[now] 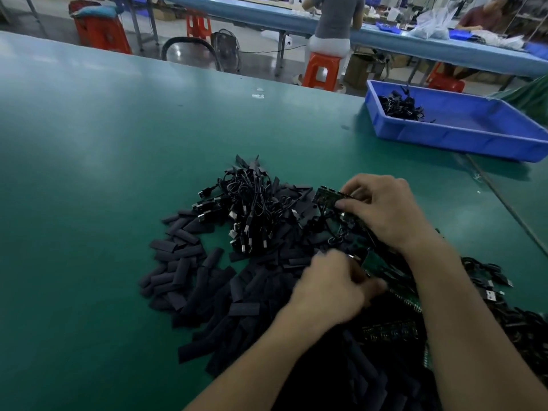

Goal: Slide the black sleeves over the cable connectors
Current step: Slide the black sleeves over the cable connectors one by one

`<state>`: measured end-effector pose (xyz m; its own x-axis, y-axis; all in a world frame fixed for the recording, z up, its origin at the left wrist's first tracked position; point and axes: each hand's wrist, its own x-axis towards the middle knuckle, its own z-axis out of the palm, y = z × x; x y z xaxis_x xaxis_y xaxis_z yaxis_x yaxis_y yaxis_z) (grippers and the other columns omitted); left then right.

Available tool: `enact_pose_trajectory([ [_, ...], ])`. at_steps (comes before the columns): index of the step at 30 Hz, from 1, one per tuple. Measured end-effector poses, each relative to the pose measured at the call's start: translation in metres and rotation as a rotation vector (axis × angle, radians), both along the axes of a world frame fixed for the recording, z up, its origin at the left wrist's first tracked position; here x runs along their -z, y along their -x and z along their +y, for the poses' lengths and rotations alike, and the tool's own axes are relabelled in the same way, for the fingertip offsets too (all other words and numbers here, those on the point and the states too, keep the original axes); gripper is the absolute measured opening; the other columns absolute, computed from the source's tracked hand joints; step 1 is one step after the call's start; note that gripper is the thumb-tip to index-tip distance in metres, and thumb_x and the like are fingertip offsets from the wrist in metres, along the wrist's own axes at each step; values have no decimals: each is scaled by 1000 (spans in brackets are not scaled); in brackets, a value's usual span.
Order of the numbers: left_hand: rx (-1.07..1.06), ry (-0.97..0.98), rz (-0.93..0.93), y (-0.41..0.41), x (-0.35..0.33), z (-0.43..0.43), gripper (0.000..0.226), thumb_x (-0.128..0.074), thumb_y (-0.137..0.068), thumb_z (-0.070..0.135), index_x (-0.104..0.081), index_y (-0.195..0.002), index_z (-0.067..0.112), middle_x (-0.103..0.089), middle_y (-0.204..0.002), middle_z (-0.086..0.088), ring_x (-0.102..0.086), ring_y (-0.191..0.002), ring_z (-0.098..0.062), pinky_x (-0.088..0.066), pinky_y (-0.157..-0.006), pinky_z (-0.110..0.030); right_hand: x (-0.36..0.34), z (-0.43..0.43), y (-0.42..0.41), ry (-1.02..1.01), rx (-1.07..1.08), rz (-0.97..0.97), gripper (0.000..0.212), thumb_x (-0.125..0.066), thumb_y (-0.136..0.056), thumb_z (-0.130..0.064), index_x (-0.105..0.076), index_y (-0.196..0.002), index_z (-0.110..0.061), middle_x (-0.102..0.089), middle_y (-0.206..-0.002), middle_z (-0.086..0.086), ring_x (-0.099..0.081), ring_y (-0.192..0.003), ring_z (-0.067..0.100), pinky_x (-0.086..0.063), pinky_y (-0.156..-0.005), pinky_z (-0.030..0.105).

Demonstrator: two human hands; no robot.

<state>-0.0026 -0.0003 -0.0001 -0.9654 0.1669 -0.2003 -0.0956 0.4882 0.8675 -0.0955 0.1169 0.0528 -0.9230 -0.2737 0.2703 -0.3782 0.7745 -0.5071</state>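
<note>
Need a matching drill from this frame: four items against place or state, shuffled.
Items:
1. blue tray
2. sleeves
3. cables
4. right hand

Place or state:
A. grips a green board
B. flat loose pieces spread at near left
C. far right on the table, a few black leads inside
D. tangled heap in the middle, metal plugs showing

Pairs: 1-C, 2-B, 3-D, 4-A

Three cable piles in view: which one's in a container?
The small cable pile in the blue tray, far right. The big bundle mid-table and the heap at lower right lie loose on the table.
</note>
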Motion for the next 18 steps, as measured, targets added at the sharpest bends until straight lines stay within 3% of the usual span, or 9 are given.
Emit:
enact_pose_trajectory([
  [3,-297,-5,423,8,-5,-26,31,-73,-79,52,-57,-71,28,-62,-66,10,-59,-62,-6,-55,-63,-31,3,7,-3,98,-49,-67,26,-84,-79,-22,-63,-74,-36,-66,-66,-13,-60,-60,-8,-43,-62,6],
  [6,-417,-155,640,26,-3,-47,28,-81,-80,35,-57,-93,32,-55,-78,10,-49,-65,-5,-42,-62,-17,3,12,-7,163,-159,-214,19,-82,-82,-17,-68,-78,-30,-71,-72,0,-62,-66,3,-50,-70,21],
  [8,-315,-228,579,37,3,-57,23,-81,-84,26,-63,-97,27,-59,-81,10,-51,-66,-3,-41,-65,-13,4,12,-9,182,-232,-324,14,-79,-84,-14,-69,-83,-25,-73,-77,1,-64,-70,6,-50,-73,25],
  [12,-223,-445,335,45,16,-67,12,-79,-86,20,-70,-89,13,-65,-73,5,-57,-62,-6,-49,-56,-24,10,5,-9,155,-256,-334,15,-74,-89,-14,-70,-87,-28,-75,-85,1,-68,-77,10,-53,-79,29],
  [15,-223,-610,172,44,20,-72,19,-82,-79,23,-70,-86,11,-63,-75,-2,-58,-63,-7,-49,-53,-20,11,1,-11,125,-257,-347,9,-74,-90,-18,-71,-88,-26,-74,-82,-2,-69,-77,15,-55,-78,37],
  [18,-166,-655,154,45,21,-76,13,-80,-80,19,-68,-82,14,-62,-69,3,-56,-59,-6,-49,-53,-19,5,-3,-14,98,-236,-321,7,-74,-89,-22,-70,-84,-27,-73,-80,-5,-69,-77,15,-57,-80,42],
])
